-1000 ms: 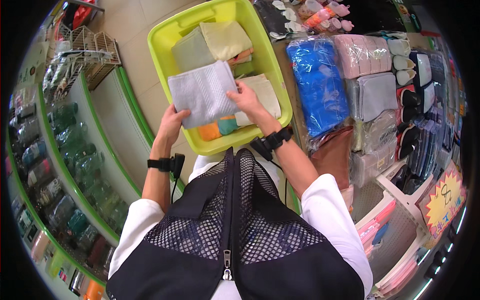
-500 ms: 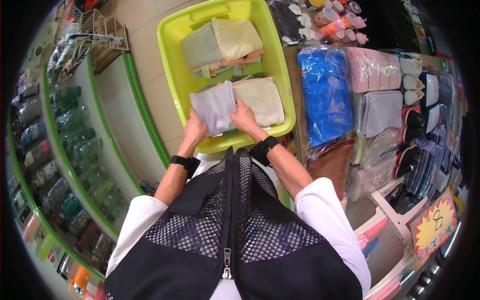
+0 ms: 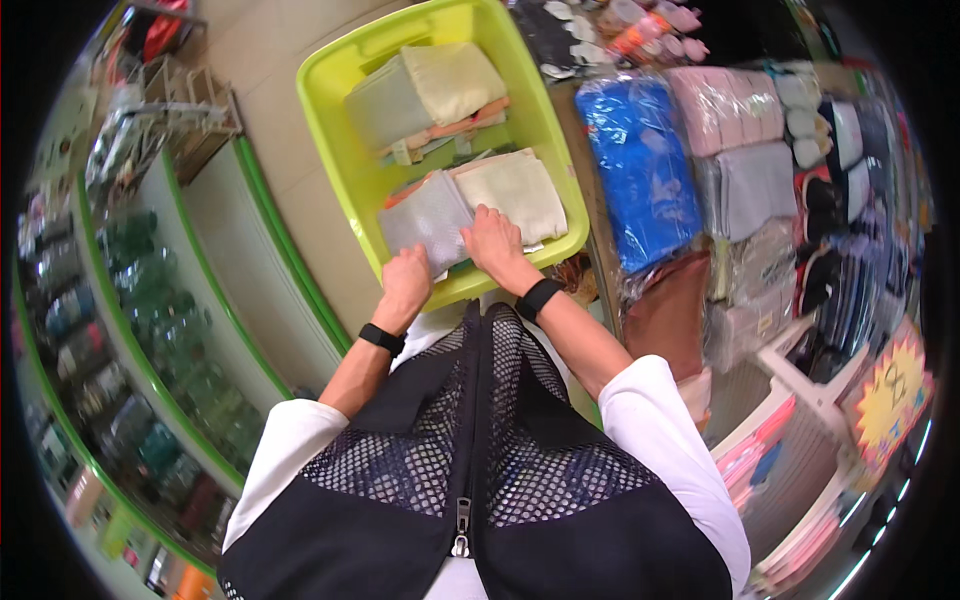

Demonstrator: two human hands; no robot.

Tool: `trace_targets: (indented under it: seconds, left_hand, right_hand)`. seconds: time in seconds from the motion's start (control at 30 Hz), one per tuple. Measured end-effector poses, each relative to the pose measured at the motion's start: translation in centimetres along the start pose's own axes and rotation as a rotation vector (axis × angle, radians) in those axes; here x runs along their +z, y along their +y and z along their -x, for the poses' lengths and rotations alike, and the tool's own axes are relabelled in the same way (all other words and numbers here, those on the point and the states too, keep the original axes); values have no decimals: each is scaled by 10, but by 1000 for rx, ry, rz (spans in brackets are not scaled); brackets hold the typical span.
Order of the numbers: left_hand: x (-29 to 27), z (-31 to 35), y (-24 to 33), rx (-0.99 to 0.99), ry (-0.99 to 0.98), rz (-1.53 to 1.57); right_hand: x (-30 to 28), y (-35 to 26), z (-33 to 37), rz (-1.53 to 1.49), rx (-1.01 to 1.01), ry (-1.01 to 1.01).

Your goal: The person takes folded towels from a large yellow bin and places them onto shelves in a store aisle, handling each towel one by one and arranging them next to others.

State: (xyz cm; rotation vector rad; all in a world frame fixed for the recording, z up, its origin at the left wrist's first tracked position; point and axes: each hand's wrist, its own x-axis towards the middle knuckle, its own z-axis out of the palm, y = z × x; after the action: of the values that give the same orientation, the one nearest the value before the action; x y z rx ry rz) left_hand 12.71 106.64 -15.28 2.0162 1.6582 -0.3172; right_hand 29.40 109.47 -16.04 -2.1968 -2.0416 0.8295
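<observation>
A folded lavender towel (image 3: 428, 218) with a textured weave lies in the near left part of a yellow-green plastic bin (image 3: 337, 178). My left hand (image 3: 407, 283) is closed at the towel's near edge, fingertips curled in against it. At its right edge my right hand (image 3: 493, 246) is closed too, the fingers bent over the border with the neighbouring folded cream towel (image 3: 515, 195). Peach-coloured cloth peeks out behind the lavender towel. In the bin's far half, a folded grey-green towel (image 3: 383, 108) and another cream towel (image 3: 453, 82) rest side by side over orange-edged cloths.
To the right, a display holds a blue plastic-wrapped bundle (image 3: 640, 165), pink packaged towels (image 3: 725, 108), grey towels (image 3: 755, 190) and shoes (image 3: 820, 215). Green-edged shelves (image 3: 215, 300) with bottles stand at left. Tiled floor (image 3: 265, 60) shows beside the bin.
The lavender towel has come down flatter against the stack beside the cream towel. My left hand has shifted right and nearer to me; the whole view has tilted slightly.
</observation>
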Motion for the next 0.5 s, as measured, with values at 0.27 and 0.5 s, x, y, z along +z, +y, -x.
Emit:
trace_targets:
  seconds: [0.27,0.5]
  left_hand:
    - [-14,-23,25,290,-119,-56]
    - [-7,-13,97,583,-103,-215]
  right_hand:
    - [-45,51,56,-254,134,151]
    - [-48,132,197,-555,493,458]
